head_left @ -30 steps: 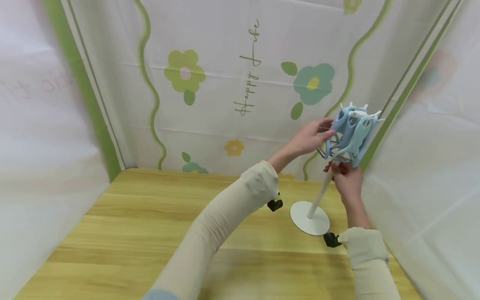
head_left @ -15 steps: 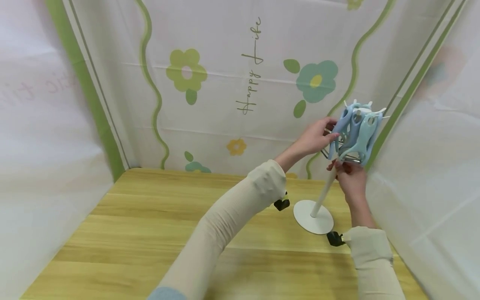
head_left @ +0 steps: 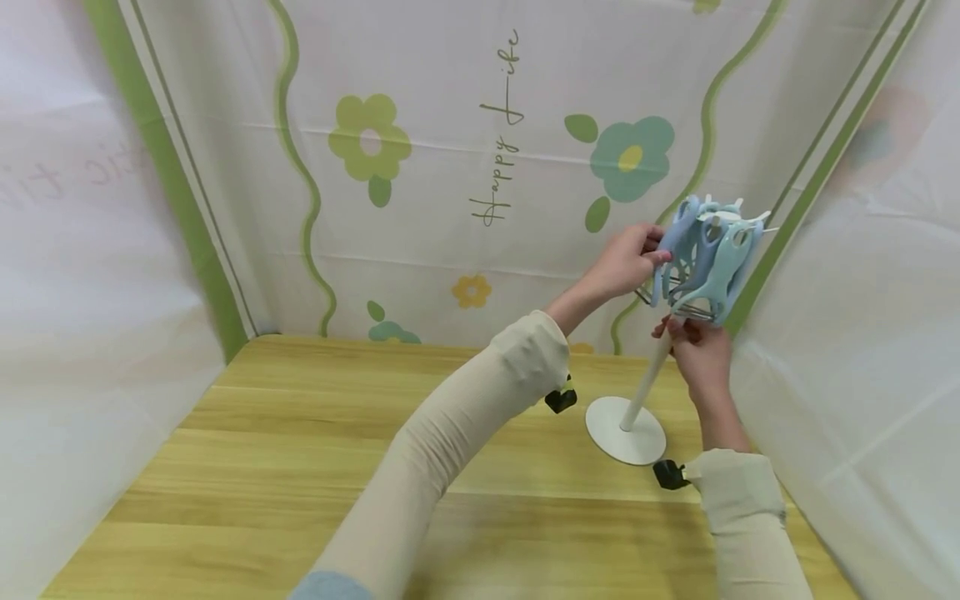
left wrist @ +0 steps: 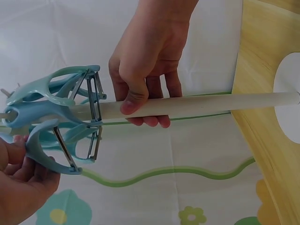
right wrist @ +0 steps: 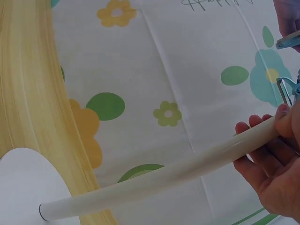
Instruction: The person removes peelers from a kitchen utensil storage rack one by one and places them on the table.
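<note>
A white stand with a slim pole (head_left: 647, 385) and round base (head_left: 609, 432) holds several blue and mint Y-shaped peelers on the hooks around its top, such as a mint peeler (head_left: 724, 265). My left hand (head_left: 628, 260) pinches a blue peeler (head_left: 681, 232) at the ring's left side, its looped end up level with the hooks. In the left wrist view that peeler (left wrist: 41, 153) sits between thumb and fingers, metal blade outward. Just below the peelers, my right hand (head_left: 703, 357) grips the pole, thumb on one side and fingers behind, as the right wrist view also shows.
The stand's base is on a wooden table (head_left: 315, 433), toward its back right. White curtains with printed flowers (head_left: 369, 140) rise behind and at both sides; the right curtain (head_left: 862, 333) is close to my right arm. A black wrist camera (head_left: 561, 395) hangs under my left sleeve.
My left hand has raised the blue peeler slightly against the others, so its looped end now overlaps the hook tips. The right hand keeps its grip on the pole. The head view shifted a little.
</note>
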A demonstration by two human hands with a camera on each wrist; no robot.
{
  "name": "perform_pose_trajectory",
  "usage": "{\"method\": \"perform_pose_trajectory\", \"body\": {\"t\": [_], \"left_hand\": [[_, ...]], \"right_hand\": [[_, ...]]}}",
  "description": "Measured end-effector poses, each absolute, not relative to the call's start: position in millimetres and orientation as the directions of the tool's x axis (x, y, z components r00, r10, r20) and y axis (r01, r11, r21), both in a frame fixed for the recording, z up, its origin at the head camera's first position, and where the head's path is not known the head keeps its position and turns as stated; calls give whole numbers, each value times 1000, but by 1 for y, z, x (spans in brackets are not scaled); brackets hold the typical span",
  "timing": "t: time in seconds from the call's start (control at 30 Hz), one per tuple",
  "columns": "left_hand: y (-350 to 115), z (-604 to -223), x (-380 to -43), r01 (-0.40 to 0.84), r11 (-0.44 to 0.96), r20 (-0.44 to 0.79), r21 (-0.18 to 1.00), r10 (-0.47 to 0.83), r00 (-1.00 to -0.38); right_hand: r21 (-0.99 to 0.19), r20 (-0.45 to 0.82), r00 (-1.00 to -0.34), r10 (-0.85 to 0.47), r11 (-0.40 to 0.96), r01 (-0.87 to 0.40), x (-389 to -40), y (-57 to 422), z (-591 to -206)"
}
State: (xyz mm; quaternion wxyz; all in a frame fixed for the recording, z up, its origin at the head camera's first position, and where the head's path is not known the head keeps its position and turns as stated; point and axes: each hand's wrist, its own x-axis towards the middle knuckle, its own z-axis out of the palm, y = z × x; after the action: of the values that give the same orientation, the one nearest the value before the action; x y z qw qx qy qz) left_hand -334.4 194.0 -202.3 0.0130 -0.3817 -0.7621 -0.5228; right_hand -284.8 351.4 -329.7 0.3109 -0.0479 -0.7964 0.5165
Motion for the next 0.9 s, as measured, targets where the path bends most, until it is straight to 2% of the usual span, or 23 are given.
{"method": "perform_pose_trajectory", "body": {"t": [0.4,0.9], "left_hand": [[180,-193,-331,616,114,471,780,541,-697],[159,-198,-325,628,128,482,768,530,-698]], "right_hand": [[-851,434,-813,389,472,-229,-283,350,-328],[-854,426,-821,379,467,-228,-283,352,-329]]}}
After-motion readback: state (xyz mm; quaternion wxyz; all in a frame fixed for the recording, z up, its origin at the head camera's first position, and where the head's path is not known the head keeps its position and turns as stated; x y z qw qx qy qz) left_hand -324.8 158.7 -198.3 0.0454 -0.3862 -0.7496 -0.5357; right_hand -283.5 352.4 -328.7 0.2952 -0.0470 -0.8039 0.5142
